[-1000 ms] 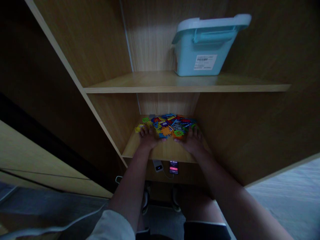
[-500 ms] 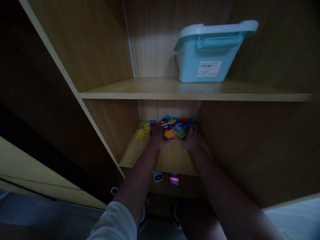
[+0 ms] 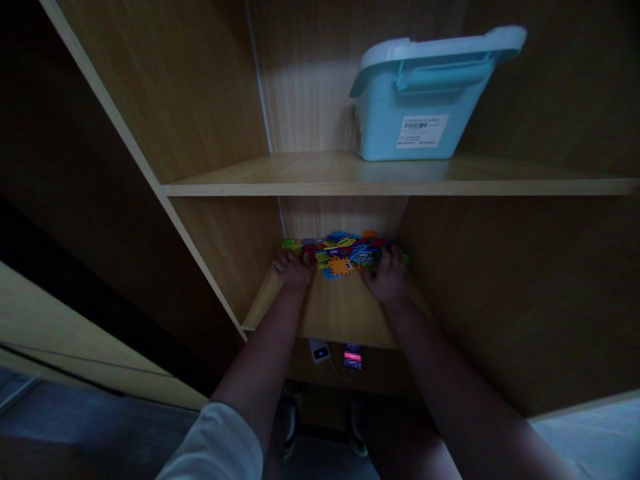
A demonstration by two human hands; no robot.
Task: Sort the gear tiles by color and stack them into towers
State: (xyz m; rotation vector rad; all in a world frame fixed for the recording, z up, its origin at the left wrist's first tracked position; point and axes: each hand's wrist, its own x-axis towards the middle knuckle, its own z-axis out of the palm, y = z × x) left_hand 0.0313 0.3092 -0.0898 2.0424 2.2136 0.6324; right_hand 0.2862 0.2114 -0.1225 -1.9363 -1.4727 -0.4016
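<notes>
A pile of small coloured plastic pieces (image 3: 345, 252) lay along the back edge of the lower shelf (image 3: 330, 313), spread from near the back left corner to the back right corner. The pieces were toothed at their edges and came in orange, blue, yellow, green and red.

The left hand (image 3: 293, 270) rested palm down on the shelf at the left end of the pile. Its grip was spread, with the fingers stretched out and touching the outermost pieces and nothing pinched. The right hand (image 3: 386, 280) lay the same way at the right end, its grip also spread flat and its fingertips against the pieces. The front half of the shelf between the two forearms was bare wood. A pale sleeve (image 3: 220, 447) covered the left upper arm.

Below the front edge of the lower shelf, a small white device (image 3: 319, 351) with a lit dot sat just beside a phone (image 3: 353, 357) with a glowing screen.

On the upper shelf (image 3: 280, 177), a light blue storage box (image 3: 425, 100) stood towards the back right, lid on, with a white label (image 3: 421, 131) on its front.
</notes>
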